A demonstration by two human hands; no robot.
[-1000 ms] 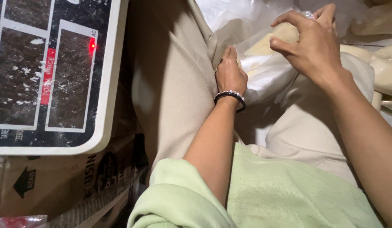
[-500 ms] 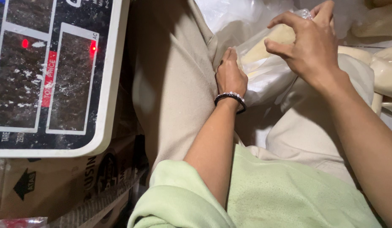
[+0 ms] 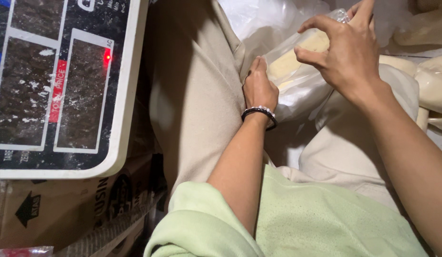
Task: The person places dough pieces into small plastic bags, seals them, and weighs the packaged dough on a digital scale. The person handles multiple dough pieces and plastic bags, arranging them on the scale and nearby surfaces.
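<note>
Nearest, a pale green shirt point(image 3: 321, 223) fills the bottom of the view, with both bare forearms running up from it over beige trousers point(image 3: 197, 95). Compared with a second ago, little moves: the left hand point(image 3: 260, 88), with a dark bracelet point(image 3: 260, 113) at the wrist, stays pressed against the lower end of the clear bag point(image 3: 297, 83), its fingers hidden behind the plastic, so I cannot tell whether that grip is closed or just bracing. Up and to the right of it, the right hand point(image 3: 347, 54) has shifted slightly along the bag's top; its grip is pinched together on the plastic neck, thumb and forefinger curled over it. Inside the bag, between the two hands, sits a pale yellow block point(image 3: 297, 54), tilted up toward the right hand. By my reading, the small shift of the right hand means the bag's mouth is being gathered while the left hand steadies the base.

Left of the left hand, well apart, a scale point(image 3: 64, 85) rests on a cardboard box point(image 3: 64, 209); its red light point(image 3: 107, 57) remains lit, while a second red light seen half a second ago is gone. Beyond the right hand lie more pale bagged blocks point(image 3: 435, 81).
</note>
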